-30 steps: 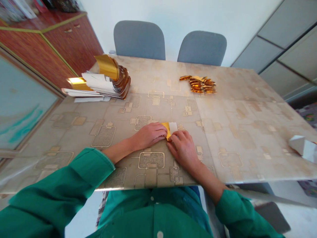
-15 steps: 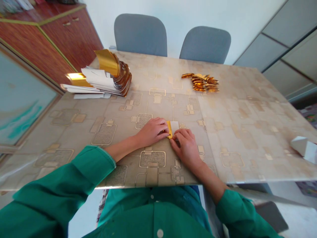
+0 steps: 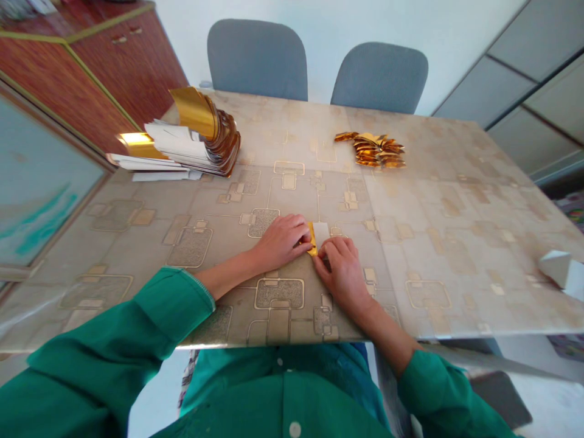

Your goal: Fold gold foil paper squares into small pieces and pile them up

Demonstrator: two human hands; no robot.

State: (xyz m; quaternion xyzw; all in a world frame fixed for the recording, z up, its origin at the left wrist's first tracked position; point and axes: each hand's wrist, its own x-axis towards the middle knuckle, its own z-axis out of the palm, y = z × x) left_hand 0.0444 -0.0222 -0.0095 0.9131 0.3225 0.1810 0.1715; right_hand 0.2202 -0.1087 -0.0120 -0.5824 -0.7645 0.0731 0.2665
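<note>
A small piece of gold and white paper (image 3: 321, 231) lies on the patterned table between my hands, its gold strip on the left and white part on the right. My left hand (image 3: 283, 242) has its fingers closed on the gold strip. On the lower right side of the paper, my right hand (image 3: 343, 272) is closed with thumb and fingertips at its edge. Part of the paper is hidden under the fingers.
A stack of gold and white sheets (image 3: 191, 143) stands at the back left. Folded gold pieces (image 3: 378, 151) lie at the back right. A white folded paper object (image 3: 562, 272) sits at the right edge. Two grey chairs (image 3: 258, 61) (image 3: 378, 78) stand behind the table (image 3: 429, 231).
The view has shifted very slightly. Both hands stay at the paper, and the visible gold strip looks a little narrower near my left fingers.
</note>
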